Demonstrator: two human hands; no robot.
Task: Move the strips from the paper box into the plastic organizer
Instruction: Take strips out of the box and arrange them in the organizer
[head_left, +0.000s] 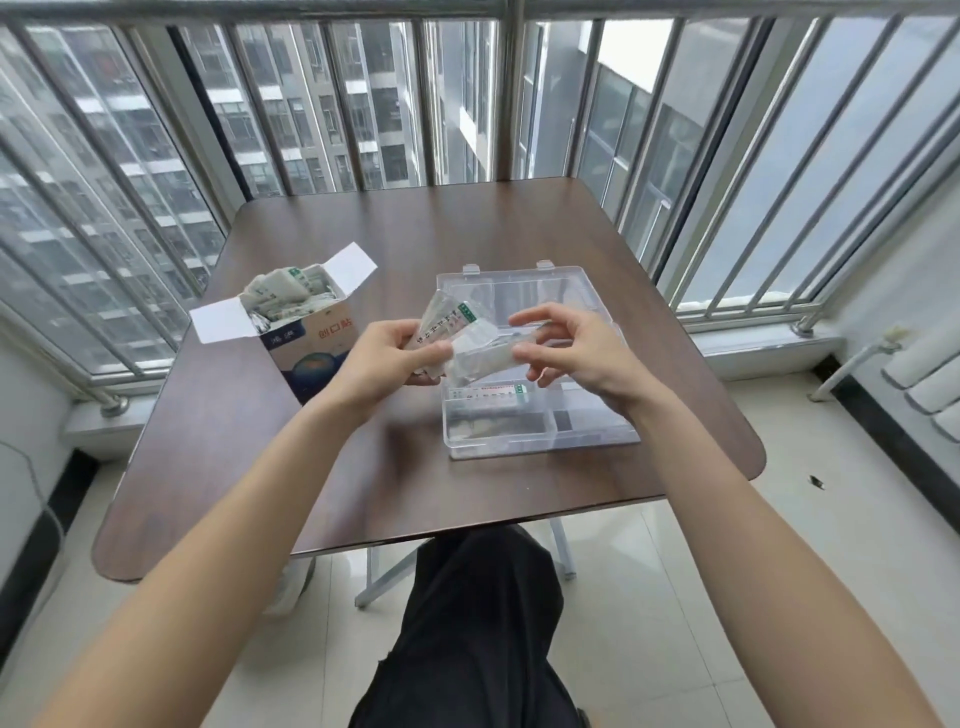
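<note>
Clear plastic organizer (540, 415) sits open on the brown tabletop (363, 467), one strip (488, 391) lying in its near-left compartment. Left hand (384, 358) grips a bundle of strips (447, 325) above the organizer's left edge. Right hand (571, 353) pinches a single strip (491, 356) from that bundle. Paper box (306, 343) stands left, flaps open, strips inside.

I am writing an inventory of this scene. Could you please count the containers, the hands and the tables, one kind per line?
Containers: 2, the paper box and the plastic organizer
Hands: 2, the left hand and the right hand, both holding strips
Tables: 1, the brown table
Total: 5
</note>
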